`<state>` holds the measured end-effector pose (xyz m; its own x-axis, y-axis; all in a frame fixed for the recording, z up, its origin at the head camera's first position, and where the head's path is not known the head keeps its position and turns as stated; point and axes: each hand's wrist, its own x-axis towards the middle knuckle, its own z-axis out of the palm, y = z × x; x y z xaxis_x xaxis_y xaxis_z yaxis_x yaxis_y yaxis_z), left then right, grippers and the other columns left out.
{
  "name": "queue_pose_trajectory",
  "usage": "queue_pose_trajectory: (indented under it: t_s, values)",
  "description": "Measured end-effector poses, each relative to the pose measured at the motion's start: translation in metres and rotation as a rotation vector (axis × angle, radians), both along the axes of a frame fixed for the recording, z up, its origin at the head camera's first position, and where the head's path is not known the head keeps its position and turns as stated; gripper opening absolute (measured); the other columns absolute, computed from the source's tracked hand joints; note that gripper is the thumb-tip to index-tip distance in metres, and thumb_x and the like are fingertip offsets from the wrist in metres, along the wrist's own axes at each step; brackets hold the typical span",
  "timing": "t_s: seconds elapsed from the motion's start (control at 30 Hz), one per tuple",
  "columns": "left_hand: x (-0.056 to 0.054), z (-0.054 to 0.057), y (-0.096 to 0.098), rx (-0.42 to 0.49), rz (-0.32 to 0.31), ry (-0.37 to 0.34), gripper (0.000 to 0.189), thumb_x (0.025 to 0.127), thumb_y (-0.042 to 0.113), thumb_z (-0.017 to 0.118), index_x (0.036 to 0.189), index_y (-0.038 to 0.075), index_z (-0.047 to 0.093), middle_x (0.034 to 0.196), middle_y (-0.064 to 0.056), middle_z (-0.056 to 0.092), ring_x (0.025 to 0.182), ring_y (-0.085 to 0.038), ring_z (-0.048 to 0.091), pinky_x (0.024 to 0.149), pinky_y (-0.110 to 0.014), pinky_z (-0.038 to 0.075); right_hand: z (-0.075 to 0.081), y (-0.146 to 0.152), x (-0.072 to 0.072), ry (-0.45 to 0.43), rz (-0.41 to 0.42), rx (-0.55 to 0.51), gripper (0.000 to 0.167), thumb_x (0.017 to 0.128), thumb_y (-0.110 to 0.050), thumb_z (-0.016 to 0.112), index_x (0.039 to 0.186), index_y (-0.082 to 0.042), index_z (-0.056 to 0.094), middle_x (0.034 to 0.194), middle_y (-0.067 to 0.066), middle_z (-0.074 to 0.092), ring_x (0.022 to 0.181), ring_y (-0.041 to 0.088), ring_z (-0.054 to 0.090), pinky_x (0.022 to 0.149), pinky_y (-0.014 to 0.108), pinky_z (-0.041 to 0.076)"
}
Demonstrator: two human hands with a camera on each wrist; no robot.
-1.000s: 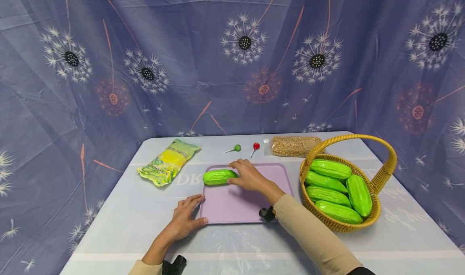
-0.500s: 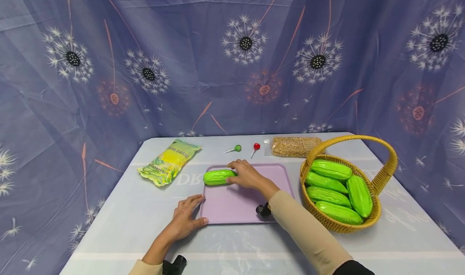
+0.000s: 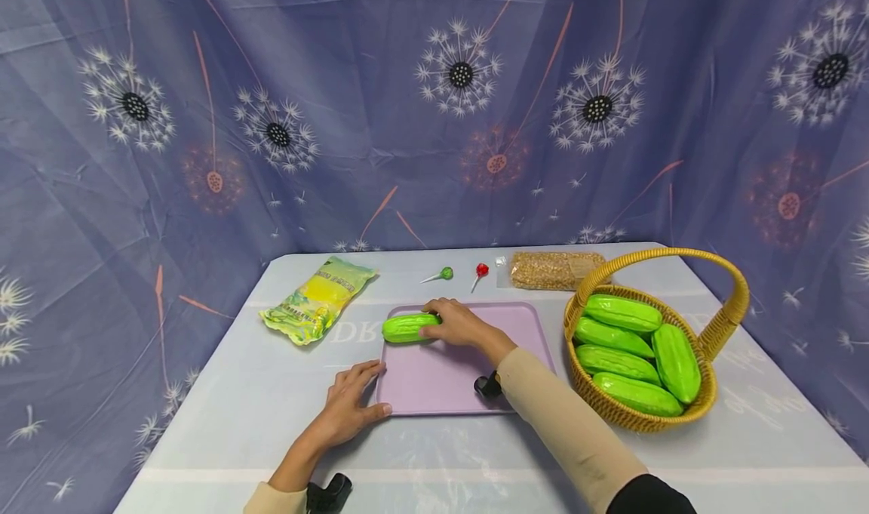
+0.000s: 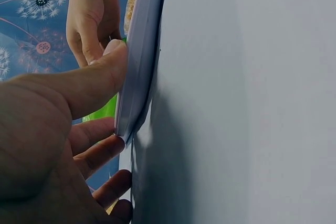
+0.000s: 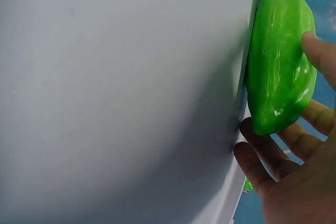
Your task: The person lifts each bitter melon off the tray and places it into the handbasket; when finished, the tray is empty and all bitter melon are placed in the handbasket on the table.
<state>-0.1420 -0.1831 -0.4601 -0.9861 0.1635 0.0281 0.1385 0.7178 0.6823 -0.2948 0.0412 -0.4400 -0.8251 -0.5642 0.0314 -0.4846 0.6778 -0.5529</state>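
In the head view a lilac tray lies on the table. A glossy green ribbed gourd-like vegetable, kind unclear, lies lengthwise along its far left part. My right hand grips the vegetable's right end. In the right wrist view the thumb is on one side and fingers come round the other. My left hand rests at the tray's near left corner. Its thumb touches the near edge and its fingers, spread and relaxed, lie along the left edge. The left wrist view has the thumb against the tray rim.
On the right stands a wicker basket with a tall handle, holding several similar green vegetables. Behind the tray lie a green lollipop, a red lollipop and a clear bag of grains. A yellow-green packet lies on the left.
My right forearm and wrist have shifted slightly left, while the hand stays on the vegetable. The vegetable and my left hand hold nearly the same place; the whole view has shifted a little.
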Motion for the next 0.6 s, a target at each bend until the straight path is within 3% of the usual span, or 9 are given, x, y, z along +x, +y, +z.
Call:
queue_pose_trajectory:
  t_s: [0.6]
  values:
    - [0.0010, 0.0003, -0.0002, 0.009, -0.001, 0.007, 0.066, 0.075, 0.027, 0.077, 0.133, 0.008, 0.052, 0.142, -0.008, 0.045, 0.127, -0.034, 0.033, 0.102, -0.056, 0.020, -0.0003, 0.0013, -0.0042, -0.011, 0.010, 0.005, 0.050, 0.084, -0.038, 0.068, 0.126, -0.012, 0.058, 0.121, 0.006, 0.063, 0.113, 0.023, 0.056, 0.099, 0.040, 0.041]
